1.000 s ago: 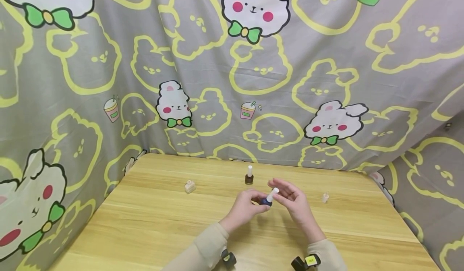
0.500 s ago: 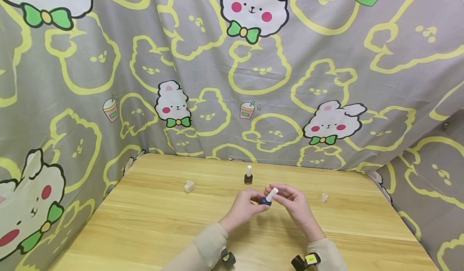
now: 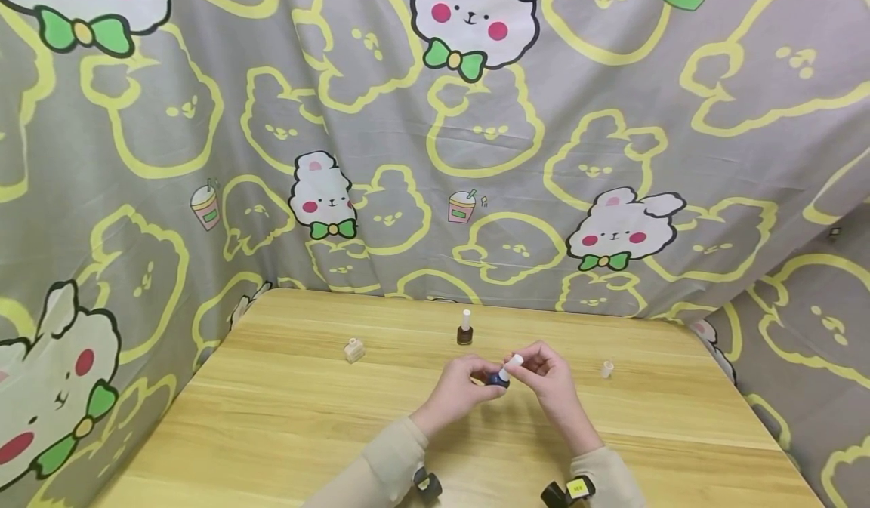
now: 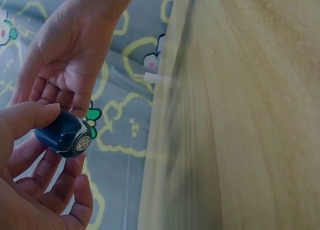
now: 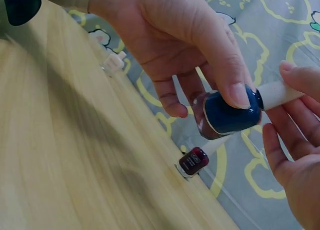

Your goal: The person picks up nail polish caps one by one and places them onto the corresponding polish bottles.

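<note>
My left hand point(image 3: 464, 386) grips a dark blue nail polish bottle point(image 5: 232, 111) between thumb and fingers, above the table. In the left wrist view the round label on the bottle's base point(image 4: 82, 143) faces the camera. My right hand point(image 3: 547, 376) pinches the bottle's long white cap point(image 5: 281, 93) with thumb and fingers. A dark collar shows at the neck, between the cap and the glass. The bottle tilts, its cap up and to the right in the head view.
Behind the hands a dark red nail polish bottle point(image 3: 465, 334) stands capped on the wooden table point(image 3: 285, 425). To the left sits a pale, uncapped bottle point(image 3: 354, 350); a small white cap with a brush point(image 4: 152, 77) stands at right. A patterned curtain point(image 3: 394, 130) encloses the table.
My right hand's fingers have drawn in from a looser, more spread pose and now pinch the white cap. The left hand and bottle stay nearly in place.
</note>
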`<state>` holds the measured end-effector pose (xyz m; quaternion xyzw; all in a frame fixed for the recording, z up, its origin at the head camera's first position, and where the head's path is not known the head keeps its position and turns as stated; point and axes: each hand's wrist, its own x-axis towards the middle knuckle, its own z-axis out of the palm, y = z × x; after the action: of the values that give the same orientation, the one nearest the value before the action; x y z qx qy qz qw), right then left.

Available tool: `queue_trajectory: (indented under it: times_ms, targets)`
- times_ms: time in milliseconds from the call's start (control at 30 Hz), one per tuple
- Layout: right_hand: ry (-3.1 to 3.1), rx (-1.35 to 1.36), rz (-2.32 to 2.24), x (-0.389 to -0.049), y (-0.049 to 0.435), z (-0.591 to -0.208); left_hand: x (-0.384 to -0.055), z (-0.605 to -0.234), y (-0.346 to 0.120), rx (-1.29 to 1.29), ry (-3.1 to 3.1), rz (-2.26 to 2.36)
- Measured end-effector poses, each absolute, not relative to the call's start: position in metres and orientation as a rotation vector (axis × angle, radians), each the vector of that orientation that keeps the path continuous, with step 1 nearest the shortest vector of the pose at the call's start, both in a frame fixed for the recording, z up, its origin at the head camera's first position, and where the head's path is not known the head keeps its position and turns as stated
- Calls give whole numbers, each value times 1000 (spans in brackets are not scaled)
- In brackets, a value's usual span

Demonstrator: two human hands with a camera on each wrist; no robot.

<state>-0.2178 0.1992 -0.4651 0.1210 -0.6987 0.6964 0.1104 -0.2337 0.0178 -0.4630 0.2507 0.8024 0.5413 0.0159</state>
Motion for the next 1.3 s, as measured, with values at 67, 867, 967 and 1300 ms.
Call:
queue_trajectory:
  times_ms: [67, 867, 967, 1300]
  targets:
    - [-2046, 295, 2032, -218, 196, -465, -233, -463, 18, 779, 2497, 1678]
    - [-2015, 330, 2101, -221, 204, -463, -233, -462, 18, 740, 2465, 1698]
    - [-2061, 408, 2091, -221, 208, -463, -234, -461, 18, 743, 2457, 1702]
    - [-2132, 598, 2119, -220, 214, -463, -234, -463, 18, 739, 2424, 1714]
